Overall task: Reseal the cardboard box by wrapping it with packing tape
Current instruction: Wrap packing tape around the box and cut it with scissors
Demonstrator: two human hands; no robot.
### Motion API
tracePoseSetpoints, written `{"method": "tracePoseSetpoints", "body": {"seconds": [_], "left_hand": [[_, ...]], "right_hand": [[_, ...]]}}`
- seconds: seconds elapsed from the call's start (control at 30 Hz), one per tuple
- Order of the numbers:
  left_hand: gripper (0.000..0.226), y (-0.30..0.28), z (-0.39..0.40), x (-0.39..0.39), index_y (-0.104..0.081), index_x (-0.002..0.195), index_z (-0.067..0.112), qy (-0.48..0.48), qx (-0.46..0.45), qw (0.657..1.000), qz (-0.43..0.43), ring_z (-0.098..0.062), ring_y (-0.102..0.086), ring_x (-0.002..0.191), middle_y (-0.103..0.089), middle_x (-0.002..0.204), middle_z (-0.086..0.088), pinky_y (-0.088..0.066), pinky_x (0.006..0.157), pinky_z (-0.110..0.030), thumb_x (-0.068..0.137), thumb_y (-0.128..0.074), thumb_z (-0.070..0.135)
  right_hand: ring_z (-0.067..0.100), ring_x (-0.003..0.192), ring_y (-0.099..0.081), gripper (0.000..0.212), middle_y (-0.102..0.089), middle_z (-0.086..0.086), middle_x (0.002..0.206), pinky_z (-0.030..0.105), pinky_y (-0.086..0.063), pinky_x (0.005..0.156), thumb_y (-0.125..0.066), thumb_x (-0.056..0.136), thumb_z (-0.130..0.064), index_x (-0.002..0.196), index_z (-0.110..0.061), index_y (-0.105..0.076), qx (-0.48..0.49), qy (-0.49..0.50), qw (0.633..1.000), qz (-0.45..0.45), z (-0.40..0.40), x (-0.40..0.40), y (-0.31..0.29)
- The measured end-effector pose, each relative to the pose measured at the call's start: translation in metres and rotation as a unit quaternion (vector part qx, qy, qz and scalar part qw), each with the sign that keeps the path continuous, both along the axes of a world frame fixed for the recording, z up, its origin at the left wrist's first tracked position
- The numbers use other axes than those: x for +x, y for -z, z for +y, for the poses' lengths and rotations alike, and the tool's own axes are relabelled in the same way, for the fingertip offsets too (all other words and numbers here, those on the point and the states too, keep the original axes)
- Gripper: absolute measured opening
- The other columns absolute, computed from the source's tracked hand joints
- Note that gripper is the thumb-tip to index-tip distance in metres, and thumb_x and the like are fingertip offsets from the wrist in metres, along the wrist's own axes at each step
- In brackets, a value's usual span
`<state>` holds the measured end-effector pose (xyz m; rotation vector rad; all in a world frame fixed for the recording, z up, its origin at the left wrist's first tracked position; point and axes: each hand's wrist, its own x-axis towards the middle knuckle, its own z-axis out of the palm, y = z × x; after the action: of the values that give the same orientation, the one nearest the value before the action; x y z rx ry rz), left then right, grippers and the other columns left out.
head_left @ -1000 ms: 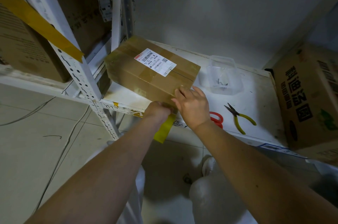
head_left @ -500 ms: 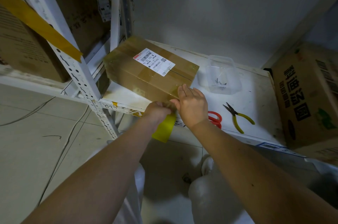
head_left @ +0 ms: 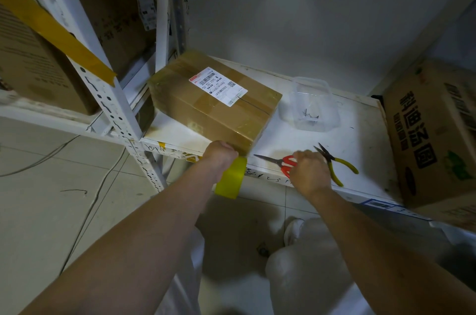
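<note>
A brown cardboard box (head_left: 211, 106) with a white shipping label lies on the white shelf (head_left: 342, 142), its near corner at the shelf's front edge. My left hand (head_left: 220, 153) grips a yellow tape roll (head_left: 231, 178) just below that corner, with tape running up to the box. To the right, my right hand (head_left: 309, 173) closes round the red handles of the scissors (head_left: 275, 161), whose blades point left along the shelf.
Yellow-handled pliers (head_left: 337, 165) lie right of the scissors. A clear plastic tub (head_left: 310, 106) holding small screws stands behind them. A large printed carton (head_left: 432, 134) fills the shelf's right end. A white rack post (head_left: 103, 93) with yellow tape stands left.
My right hand has left the box's near corner and moved right onto the scissors' handles. My left hand stays at the corner with the tape roll.
</note>
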<state>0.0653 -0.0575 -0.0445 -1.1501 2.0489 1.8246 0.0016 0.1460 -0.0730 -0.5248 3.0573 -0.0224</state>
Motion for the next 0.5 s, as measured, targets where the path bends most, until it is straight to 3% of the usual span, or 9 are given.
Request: {"method": "tracePoseSetpoints", "body": {"seconds": [0.07, 0.2, 0.37, 0.43, 0.5], "left_hand": [[0.023, 0.000, -0.003, 0.000, -0.051, 0.071, 0.016, 0.015, -0.011, 1.000, 0.004, -0.022, -0.049, 0.089, -0.054, 0.091, -0.007, -0.037, 0.075, -0.025, 0.089, -0.057, 0.004], [0.008, -0.005, -0.006, 0.002, -0.059, 0.093, 0.009, 0.039, -0.021, 0.999, 0.012, -0.023, -0.051, 0.088, -0.059, 0.093, -0.009, -0.038, 0.074, -0.026, 0.087, -0.062, 0.007], [0.012, -0.007, -0.008, 0.006, -0.059, 0.076, 0.015, 0.048, -0.013, 0.999, 0.018, -0.023, -0.055, 0.082, -0.059, 0.077, -0.004, -0.043, 0.075, -0.029, 0.082, -0.070, 0.014], [0.016, -0.008, -0.008, 0.007, -0.058, 0.074, 0.016, 0.047, -0.012, 0.999, 0.022, -0.023, -0.055, 0.082, -0.059, 0.075, -0.002, -0.044, 0.076, -0.030, 0.081, -0.072, 0.016], [0.013, -0.008, -0.009, 0.007, -0.060, 0.079, 0.014, 0.046, -0.019, 0.999, 0.022, -0.023, -0.056, 0.083, -0.061, 0.081, -0.004, -0.045, 0.077, -0.031, 0.082, -0.071, 0.017]], "right_hand": [[0.022, 0.113, -0.050, 0.047, -0.058, 0.007, 0.123, 0.032, -0.045, 0.095, -0.063, 0.086, -0.027, 0.129, -0.012, -0.051, 0.041, -0.033, 0.998, -0.023, 0.005, 0.004, 0.008], [0.021, 0.113, -0.053, 0.049, -0.056, 0.006, 0.127, 0.031, -0.045, 0.096, -0.064, 0.086, -0.022, 0.132, -0.014, -0.048, 0.063, -0.072, 0.995, -0.019, 0.001, 0.001, 0.008], [0.021, 0.103, -0.059, 0.049, -0.055, 0.006, 0.117, 0.033, -0.046, 0.088, -0.066, 0.085, -0.034, 0.126, -0.014, -0.047, 0.119, -0.061, 0.991, -0.017, 0.002, -0.005, 0.000], [0.019, 0.097, -0.062, 0.041, -0.061, 0.002, 0.109, 0.035, -0.049, 0.088, -0.064, 0.085, -0.046, 0.115, -0.020, -0.054, 0.046, -0.035, 0.997, -0.058, 0.010, -0.010, 0.003], [0.014, 0.087, -0.065, 0.035, -0.068, -0.002, 0.096, 0.033, -0.055, 0.082, -0.062, 0.082, -0.058, 0.096, -0.026, -0.060, -0.094, -0.002, 0.983, -0.155, 0.017, -0.015, 0.001]]}}
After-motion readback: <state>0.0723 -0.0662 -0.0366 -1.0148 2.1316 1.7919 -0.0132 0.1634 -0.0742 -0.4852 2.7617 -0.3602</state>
